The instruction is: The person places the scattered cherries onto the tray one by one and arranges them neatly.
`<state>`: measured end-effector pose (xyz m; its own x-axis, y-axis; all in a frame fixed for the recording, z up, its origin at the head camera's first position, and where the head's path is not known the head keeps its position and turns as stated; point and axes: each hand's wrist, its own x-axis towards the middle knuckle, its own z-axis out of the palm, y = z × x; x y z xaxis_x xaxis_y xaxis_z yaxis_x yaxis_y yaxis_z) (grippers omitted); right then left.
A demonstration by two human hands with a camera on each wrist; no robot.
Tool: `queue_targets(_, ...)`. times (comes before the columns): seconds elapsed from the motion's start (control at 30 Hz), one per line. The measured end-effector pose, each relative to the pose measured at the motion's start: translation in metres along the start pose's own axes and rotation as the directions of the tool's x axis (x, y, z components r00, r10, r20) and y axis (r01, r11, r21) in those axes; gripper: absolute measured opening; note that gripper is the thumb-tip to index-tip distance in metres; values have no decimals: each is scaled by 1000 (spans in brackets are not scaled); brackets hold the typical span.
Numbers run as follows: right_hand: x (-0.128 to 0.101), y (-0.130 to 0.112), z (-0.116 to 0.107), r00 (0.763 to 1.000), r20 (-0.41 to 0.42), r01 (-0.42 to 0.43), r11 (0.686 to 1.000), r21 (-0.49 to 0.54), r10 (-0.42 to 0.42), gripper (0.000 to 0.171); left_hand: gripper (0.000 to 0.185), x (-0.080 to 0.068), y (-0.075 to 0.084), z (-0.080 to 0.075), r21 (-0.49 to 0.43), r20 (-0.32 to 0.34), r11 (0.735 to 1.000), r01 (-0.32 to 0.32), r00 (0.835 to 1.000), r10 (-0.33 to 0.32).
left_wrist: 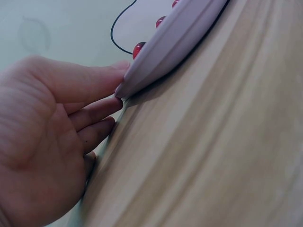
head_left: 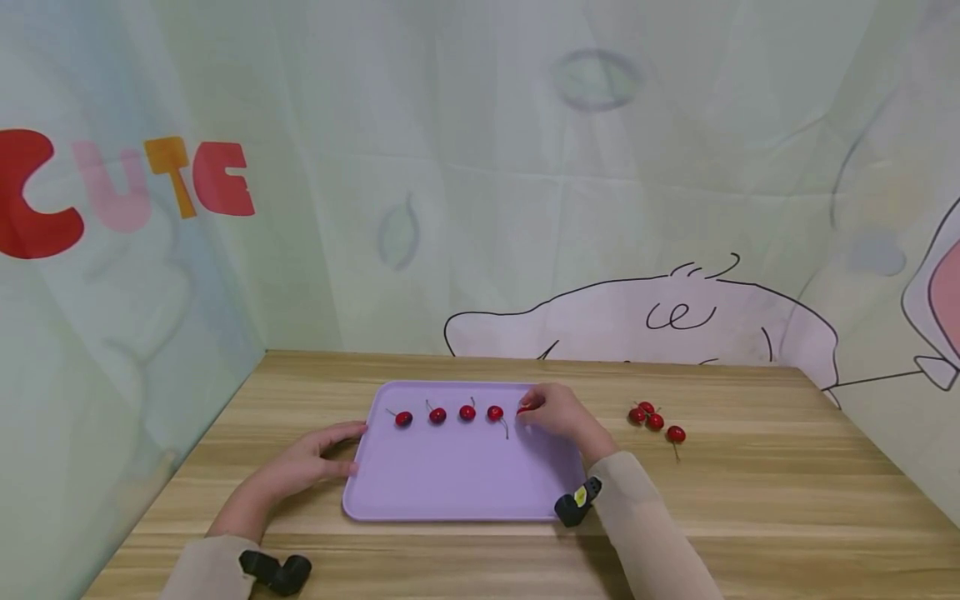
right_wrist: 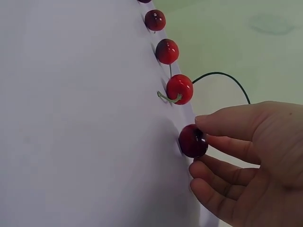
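Observation:
A lilac tray (head_left: 450, 479) lies on the wooden table, with a row of red stemmed cherries along its far half. Four of them, such as the leftmost cherry (head_left: 403, 419) and the cherry nearest my hand (right_wrist: 180, 89), lie apart from each other. At the right end of the row my right hand (head_left: 558, 412) pinches a dark red cherry (right_wrist: 193, 141) between thumb and fingers, low over the tray. My left hand (head_left: 311, 457) rests at the tray's left edge, fingers fairly straight, thumb and fingertips touching the rim (left_wrist: 161, 52).
Right of the tray, a small cluster of cherries (head_left: 647, 416) lies on the table (head_left: 765, 483), with a single cherry (head_left: 676, 434) just in front. A printed cloth backdrop (head_left: 480, 208) hangs behind the table. Black wrist cameras sit on both sleeves.

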<state>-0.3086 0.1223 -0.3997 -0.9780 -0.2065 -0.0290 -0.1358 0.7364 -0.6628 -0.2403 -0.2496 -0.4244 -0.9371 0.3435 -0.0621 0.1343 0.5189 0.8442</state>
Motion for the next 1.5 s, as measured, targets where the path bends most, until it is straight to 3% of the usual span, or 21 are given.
queue_targets(0.27,-7,1,-20,999,-47,-20,1000,-21,19,27,68,2,-3,1,-8,-3,1000,-15,1000,15)
queue_targets(0.6,-24,17,-68,994,-105,3,1000,20,-1,34,69,2,-4,1,10,2,1000,2,1000,-2)
queue_targets(0.77,-38,26,-90,991,-131,-30,997,64,38,36,69,3,-4,0,18,0,1000,-1,1000,1)
queue_targets(1.13,-68,50,-124,986,-164,-48,996,-76,35,40,68,3,-2,1,42,-6,999,3,1000,-2)
queue_targets(1.5,-87,87,-133,976,-211,-84,990,-117,58,41,68,2,-1,1,33,1,999,15,1000,-15)
